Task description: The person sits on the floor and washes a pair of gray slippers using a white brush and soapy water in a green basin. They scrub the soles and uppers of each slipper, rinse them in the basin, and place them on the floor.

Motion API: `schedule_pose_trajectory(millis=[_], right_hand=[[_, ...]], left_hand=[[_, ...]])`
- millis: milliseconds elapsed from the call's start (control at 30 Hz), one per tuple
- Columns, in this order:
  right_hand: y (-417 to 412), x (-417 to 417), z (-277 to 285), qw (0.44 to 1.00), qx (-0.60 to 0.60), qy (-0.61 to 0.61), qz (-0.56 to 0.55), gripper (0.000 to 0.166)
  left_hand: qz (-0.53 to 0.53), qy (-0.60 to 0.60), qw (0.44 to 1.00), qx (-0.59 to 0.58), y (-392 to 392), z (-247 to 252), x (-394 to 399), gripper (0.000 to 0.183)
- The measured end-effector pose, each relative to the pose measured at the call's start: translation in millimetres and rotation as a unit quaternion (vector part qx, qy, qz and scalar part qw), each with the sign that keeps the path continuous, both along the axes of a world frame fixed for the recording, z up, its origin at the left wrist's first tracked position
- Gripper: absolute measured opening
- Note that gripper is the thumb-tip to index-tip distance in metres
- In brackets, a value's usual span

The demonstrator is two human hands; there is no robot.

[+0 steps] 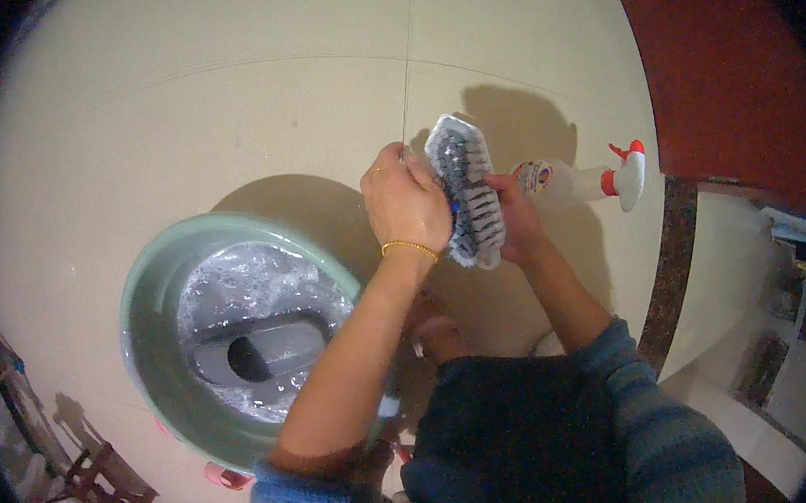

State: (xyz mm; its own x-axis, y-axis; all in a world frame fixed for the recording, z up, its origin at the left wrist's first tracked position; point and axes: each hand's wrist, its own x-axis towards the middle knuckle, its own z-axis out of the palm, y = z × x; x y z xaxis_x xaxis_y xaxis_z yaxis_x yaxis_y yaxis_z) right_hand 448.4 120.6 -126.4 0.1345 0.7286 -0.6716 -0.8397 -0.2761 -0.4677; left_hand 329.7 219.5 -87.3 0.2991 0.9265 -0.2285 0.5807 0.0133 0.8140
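Note:
A wet grey and white shoe (472, 201), its ridged sole towards me, is in my right hand (520, 222), whose fingers grip its right edge. My left hand (407, 204), with a thin gold bracelet at the wrist, is closed at the shoe's left side. A small blue part and dark bristle-like strands show beside its fingers; what it grips is mostly hidden. White foam clings to the shoe. Below and left, a pale green basin (132, 299) holds sudsy water and a grey shoe-like thing (288, 341) with a dark opening.
A clear spray bottle (567, 183) with a red and white trigger head lies on the tiled floor (230, 122) right of my hands. A dark red mat (721, 75) is at upper right. Wooden chair-like furniture (109, 491) stands at lower left. Pink footwear (227, 476) shows by the basin.

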Motion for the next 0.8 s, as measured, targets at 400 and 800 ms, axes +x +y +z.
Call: schedule_pose_trajectory(millis=[400,800], right_hand=[[29,-7,9,0.996,0.09,0.019,-0.009,0.051],[23,25,32,0.956,0.292,0.017,-0.012,0.064]], left_hand=[[0.013,0.058,0.987,0.151,-1,0,2,0.027],[0.04,-0.014,0.998,0.048,9,-5,-29,0.044]])
